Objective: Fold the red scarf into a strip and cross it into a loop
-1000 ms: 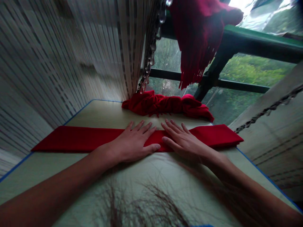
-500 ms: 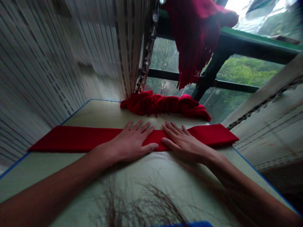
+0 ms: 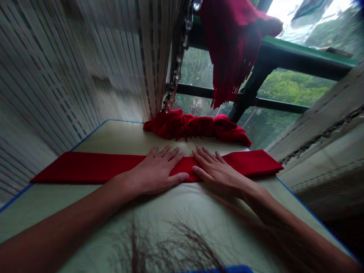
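Observation:
A red scarf [image 3: 82, 167], folded into a long flat band, lies crosswise over the table [image 3: 182, 220]. My left hand [image 3: 157, 170] rests flat on its middle, fingers spread and pointing away from me. Just to the right, my right hand [image 3: 214, 167] also lies palm down on the band with fingers stretched out. The two hands are a small gap apart, and red cloth shows between the thumbs. Both palms' undersides are hidden.
A crumpled red scarf [image 3: 196, 127] lies along the table's far edge. Above it a fringed red scarf [image 3: 231, 49] hangs over the green window rail [image 3: 307, 49]. Striped curtain [image 3: 85, 68] borders the left, and pale curtain [image 3: 330, 136] the right. Loose hair strands cross the near view.
Both hands stay flat on the folded scarf in the same places. The whole view has shifted slightly, so things appear a little further left.

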### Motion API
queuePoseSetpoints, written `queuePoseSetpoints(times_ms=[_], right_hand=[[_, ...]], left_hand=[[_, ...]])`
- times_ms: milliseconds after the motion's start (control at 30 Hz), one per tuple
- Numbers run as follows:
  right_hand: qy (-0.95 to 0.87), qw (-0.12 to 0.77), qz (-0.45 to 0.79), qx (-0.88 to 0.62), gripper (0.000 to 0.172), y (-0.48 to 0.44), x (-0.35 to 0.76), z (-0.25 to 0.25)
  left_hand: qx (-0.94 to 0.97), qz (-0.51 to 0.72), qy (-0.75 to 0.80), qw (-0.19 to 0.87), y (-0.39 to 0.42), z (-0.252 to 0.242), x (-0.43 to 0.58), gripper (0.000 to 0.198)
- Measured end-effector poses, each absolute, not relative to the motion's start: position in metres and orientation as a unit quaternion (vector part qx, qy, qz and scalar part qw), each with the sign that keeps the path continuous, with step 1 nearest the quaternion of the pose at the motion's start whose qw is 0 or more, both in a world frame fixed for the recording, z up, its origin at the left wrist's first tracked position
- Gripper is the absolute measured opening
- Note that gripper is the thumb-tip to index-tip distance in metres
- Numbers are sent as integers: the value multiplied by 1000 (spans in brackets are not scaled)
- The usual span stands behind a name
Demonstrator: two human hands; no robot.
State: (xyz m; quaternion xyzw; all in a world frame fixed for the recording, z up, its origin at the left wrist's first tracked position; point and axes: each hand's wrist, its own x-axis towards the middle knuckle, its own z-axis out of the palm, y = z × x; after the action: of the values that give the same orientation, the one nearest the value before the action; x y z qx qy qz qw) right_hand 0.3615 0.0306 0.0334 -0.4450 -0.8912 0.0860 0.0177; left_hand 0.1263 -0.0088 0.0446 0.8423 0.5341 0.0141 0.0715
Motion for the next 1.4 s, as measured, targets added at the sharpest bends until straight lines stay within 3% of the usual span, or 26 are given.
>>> queuePoseSetpoints(times_ms=[1400], right_hand=[[-893, 17, 94, -440, 84, 29, 359, 34]], left_hand=[[839, -17, 539, 81, -10, 49, 129, 84]])
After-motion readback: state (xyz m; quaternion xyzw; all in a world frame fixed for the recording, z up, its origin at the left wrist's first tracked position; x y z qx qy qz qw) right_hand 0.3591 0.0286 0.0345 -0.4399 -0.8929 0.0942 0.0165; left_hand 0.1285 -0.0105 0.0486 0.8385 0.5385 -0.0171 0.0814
